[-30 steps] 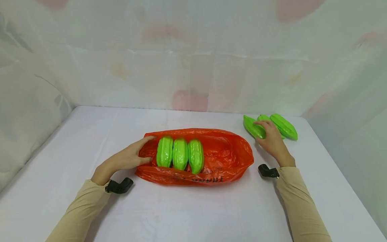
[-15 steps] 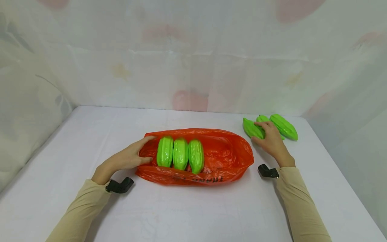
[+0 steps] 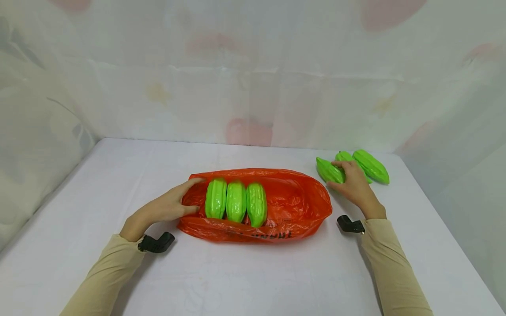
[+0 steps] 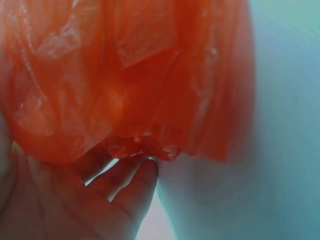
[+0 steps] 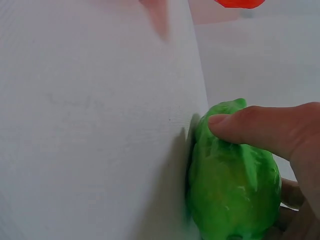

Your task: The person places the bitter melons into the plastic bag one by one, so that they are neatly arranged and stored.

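An orange-red plastic bag [image 3: 292, 197] lies with its mouth spread wide at mid-table. Three green ridged fruits [image 3: 236, 201] sit side by side inside its left half. My left hand [image 3: 170, 202] holds the bag's left end, thumb and forefinger spread within the mouth; in the left wrist view the crumpled film [image 4: 145, 100] covers part of the fingers. At the far right, my right hand [image 3: 353, 186] grips another green ridged fruit [image 3: 330, 171], low at the table. The right wrist view has the thumb across its upper side, with fingers curled at its far side.
Two more green ridged fruits lie just beyond my right hand, one [image 3: 370, 166] plain to see, the other [image 3: 345, 156] partly behind my fingers. A patterned cloth wall [image 3: 253, 87] rises along the back of the white table [image 3: 253, 272].
The fruit under my right hand has shifted slightly toward me and left, its tip turning, as the thumb closes round it. My left hand and the bag stay put.
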Demonstrator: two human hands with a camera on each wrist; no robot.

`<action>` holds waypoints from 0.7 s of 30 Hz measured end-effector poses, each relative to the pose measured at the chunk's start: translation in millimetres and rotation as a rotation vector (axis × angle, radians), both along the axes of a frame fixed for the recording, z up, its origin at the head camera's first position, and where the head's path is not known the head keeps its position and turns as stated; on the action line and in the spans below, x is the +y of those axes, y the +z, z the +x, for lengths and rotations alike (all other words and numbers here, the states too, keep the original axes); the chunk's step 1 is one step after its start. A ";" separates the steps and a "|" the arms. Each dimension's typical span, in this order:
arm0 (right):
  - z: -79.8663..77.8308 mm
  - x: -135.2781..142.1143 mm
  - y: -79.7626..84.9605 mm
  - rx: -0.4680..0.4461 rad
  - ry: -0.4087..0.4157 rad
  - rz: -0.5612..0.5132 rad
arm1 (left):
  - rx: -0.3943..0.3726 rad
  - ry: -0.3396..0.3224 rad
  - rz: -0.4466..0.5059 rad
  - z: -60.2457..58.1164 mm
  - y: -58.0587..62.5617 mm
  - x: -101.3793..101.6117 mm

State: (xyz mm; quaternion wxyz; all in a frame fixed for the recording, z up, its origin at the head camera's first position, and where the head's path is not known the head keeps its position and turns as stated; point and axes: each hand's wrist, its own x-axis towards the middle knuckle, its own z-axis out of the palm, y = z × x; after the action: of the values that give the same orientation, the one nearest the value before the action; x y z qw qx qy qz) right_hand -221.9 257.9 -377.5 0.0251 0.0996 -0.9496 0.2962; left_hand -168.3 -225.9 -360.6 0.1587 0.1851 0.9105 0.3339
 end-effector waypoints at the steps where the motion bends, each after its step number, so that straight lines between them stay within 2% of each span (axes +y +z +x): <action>1: 0.0 -0.2 0.4 -0.010 0.001 -0.004 | 0.000 0.000 -0.002 0.1 0.0 0.0; 11: 2.6 -0.4 5.3 -0.079 -0.016 0.001 | -0.001 0.001 -0.008 0.6 0.2 0.5; 21: 6.3 -1.7 15.0 -0.037 -0.017 -0.011 | -0.003 0.004 -0.009 1.2 1.5 0.8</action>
State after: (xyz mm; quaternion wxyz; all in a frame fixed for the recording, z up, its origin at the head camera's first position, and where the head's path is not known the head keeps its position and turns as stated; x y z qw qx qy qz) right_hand -215.7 256.1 -362.5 0.0107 0.0860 -0.9491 0.3029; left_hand -167.2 -225.1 -359.0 0.1599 0.1819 0.9122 0.3304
